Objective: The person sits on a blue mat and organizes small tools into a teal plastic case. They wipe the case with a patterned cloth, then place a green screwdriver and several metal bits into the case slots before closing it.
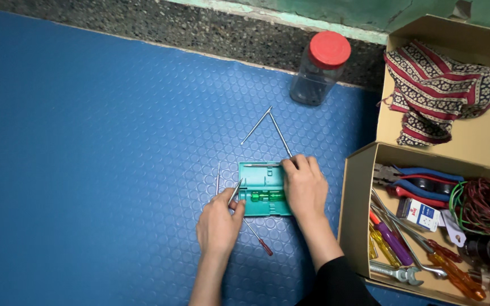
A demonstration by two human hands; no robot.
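Teal tool case [263, 190], L hand [219, 222] fingers pinching metal bit [235, 191], R hand [304, 186] fingers pressed together on case

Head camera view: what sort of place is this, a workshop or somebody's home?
Probably a makeshift repair spot on a floor. A blue studded mat lies over speckled stone, a cardboard box holds pliers and screwdrivers, and both hands work at a small green tool case.

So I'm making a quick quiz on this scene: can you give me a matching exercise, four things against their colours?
Things:
1. Jar lid
2. Small case under the hands
3. Mat
4. Spanner in the box

Colours:
A. Blue
B. Silver
C. Red
D. Teal green

Pairs: 1-C, 2-D, 3-A, 4-B
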